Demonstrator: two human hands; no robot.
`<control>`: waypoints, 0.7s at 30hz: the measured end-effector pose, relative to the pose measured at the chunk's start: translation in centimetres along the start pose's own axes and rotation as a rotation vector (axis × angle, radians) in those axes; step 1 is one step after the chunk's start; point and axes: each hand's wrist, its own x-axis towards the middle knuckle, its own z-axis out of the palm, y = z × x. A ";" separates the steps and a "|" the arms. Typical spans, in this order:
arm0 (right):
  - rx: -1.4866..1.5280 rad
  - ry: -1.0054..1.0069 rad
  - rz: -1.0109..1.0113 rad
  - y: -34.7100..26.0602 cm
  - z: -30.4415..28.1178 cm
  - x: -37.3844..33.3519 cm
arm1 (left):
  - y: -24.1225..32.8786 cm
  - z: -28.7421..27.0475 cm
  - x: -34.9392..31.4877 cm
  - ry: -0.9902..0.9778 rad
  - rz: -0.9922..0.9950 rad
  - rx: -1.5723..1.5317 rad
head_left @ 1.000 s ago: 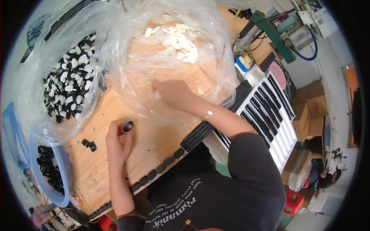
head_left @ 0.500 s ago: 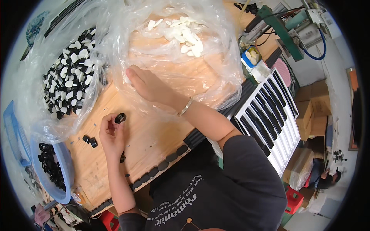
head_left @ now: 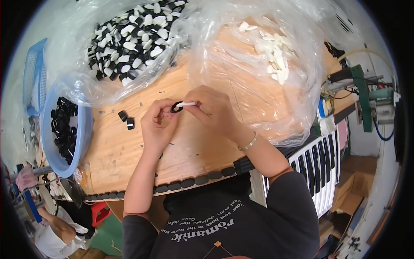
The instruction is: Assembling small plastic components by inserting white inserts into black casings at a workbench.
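Over the wooden table [head_left: 194, 146], my left hand [head_left: 158, 127] pinches a small black ring-shaped part [head_left: 174, 110] by its side. My right hand [head_left: 215, 113] holds a white oval piece [head_left: 189, 104] between thumb and fingers, one end of it at the black part's opening. Whether it sits inside cannot be made out. Two loose black parts [head_left: 130, 124] lie left of my left hand. Beyond my right hand, several white pieces [head_left: 276, 54] lie on clear plastic sheeting [head_left: 258, 116]. A large heap of black parts with white pieces [head_left: 133, 45] fills another clear bag at the far left.
A light blue basin [head_left: 88, 140] of black parts stands at the table's left edge, a blue basket [head_left: 34, 73] behind it. Black pads [head_left: 186, 183] line the front edge. To the right are a black-and-white slatted panel [head_left: 317, 168] and a green machine [head_left: 361, 99]. Another person [head_left: 60, 228] is at lower left.
My right hand has come back from the plastic sheeting to my left hand, now showing a white piece against the black part. The whole view has shifted and turned.
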 end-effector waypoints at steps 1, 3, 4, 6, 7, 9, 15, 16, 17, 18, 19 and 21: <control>-0.137 0.011 -0.115 -0.1 0.1 0.1 | -0.4 -0.2 -0.1 -0.007 0.033 0.033; -0.141 -0.019 -0.144 0.4 0.4 -0.2 | 0.1 -0.1 -0.3 -0.011 0.034 0.055; -0.152 -0.043 -0.169 0.6 0.5 -0.2 | 0.4 0.0 -0.4 -0.025 0.034 0.073; -0.093 -0.073 -0.156 0.3 0.5 -0.1 | 1.0 -0.2 -0.4 -0.023 0.037 0.095; -0.036 -0.098 -0.140 0.2 0.6 -0.1 | 1.2 -0.3 -0.5 -0.027 0.041 0.115; -0.033 -0.099 -0.142 0.2 0.5 0.0 | 1.4 -0.2 -0.6 -0.026 0.027 0.063; 0.469 -0.103 0.314 0.8 0.8 -0.4 | 0.8 0.4 -0.5 0.058 0.020 -0.290; 0.678 -0.036 0.467 0.7 1.0 -0.5 | 0.5 0.3 -0.5 0.060 -0.011 -0.345; 0.677 -0.043 0.461 0.6 1.2 -0.6 | 0.6 0.3 -0.6 0.066 -0.004 -0.345; 0.673 -0.044 0.427 0.5 1.5 -0.8 | 0.6 0.4 -0.7 0.056 0.013 -0.312; 0.670 -0.044 0.393 0.4 1.7 -0.9 | 0.8 0.4 -0.8 0.047 0.029 -0.278; 0.635 -0.051 0.376 0.3 1.8 -0.8 | 0.8 0.3 -0.5 0.046 0.033 -0.272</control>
